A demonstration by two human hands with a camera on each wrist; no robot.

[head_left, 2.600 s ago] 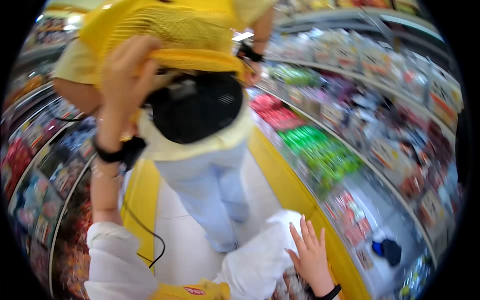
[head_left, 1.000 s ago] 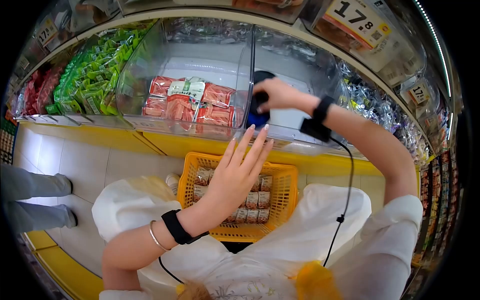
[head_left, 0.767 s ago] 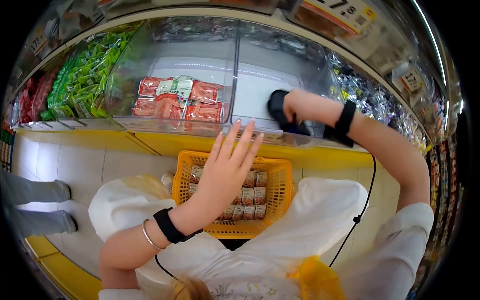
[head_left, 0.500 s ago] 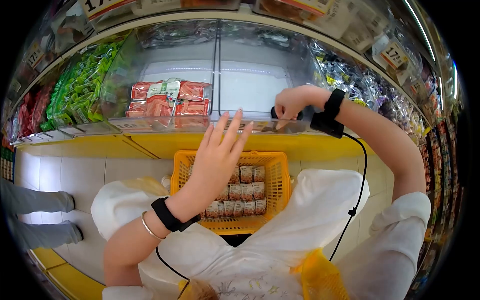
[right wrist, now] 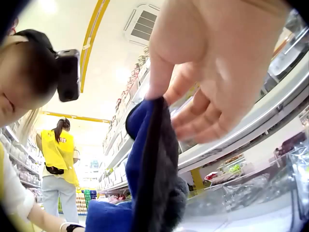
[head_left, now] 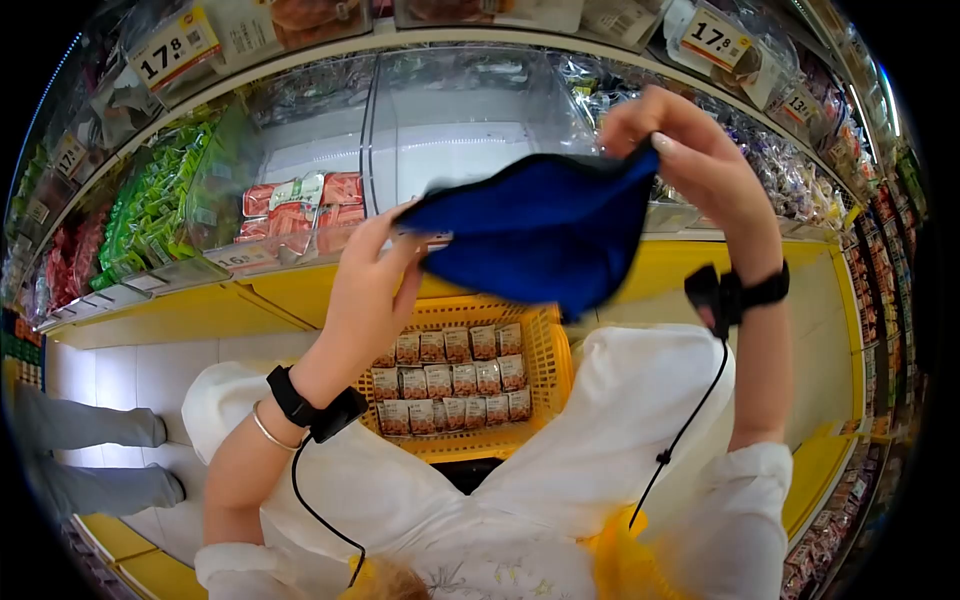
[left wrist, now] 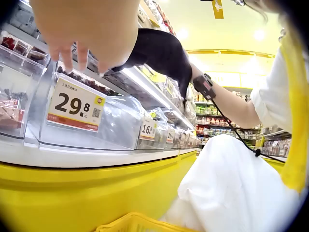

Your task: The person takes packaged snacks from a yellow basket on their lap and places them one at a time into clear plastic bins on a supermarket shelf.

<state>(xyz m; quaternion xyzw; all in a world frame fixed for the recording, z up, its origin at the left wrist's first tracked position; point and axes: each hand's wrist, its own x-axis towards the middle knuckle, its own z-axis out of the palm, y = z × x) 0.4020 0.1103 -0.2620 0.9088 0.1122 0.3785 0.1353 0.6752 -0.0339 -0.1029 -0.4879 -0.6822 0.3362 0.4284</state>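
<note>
A cloth (head_left: pixel 540 225), deep blue on one face, dark on the other and edged in black, stretches between my hands in front of the bins. My right hand (head_left: pixel 690 150) pinches its upper right corner between thumb and fingers; the right wrist view shows the edge of the cloth (right wrist: pixel 154 169) hanging below the thumb. At the opposite corner, my left hand (head_left: pixel 370 280) grips the cloth with fingers and thumb. In the left wrist view the dark face of the cloth (left wrist: pixel 159 53) shows beyond the left hand (left wrist: pixel 91 34). Behind the cloth is a clear plastic bin (head_left: pixel 460 115) with a white base.
A yellow basket (head_left: pixel 553 385) with rows of small snack packets stands on the floor between my knees. Red-and-white packs (head_left: pixel 300 205) and green packets (head_left: pixel 165 190) lie in bins to the left. Price tags (head_left: pixel 173 50) line the upper shelf. Another person's legs (head_left: pixel 100 455) are at left.
The right hand has lifted the cloth out of the bin and spread it. My left hand has come from the bin's front edge to take its other corner. The view has shifted right.
</note>
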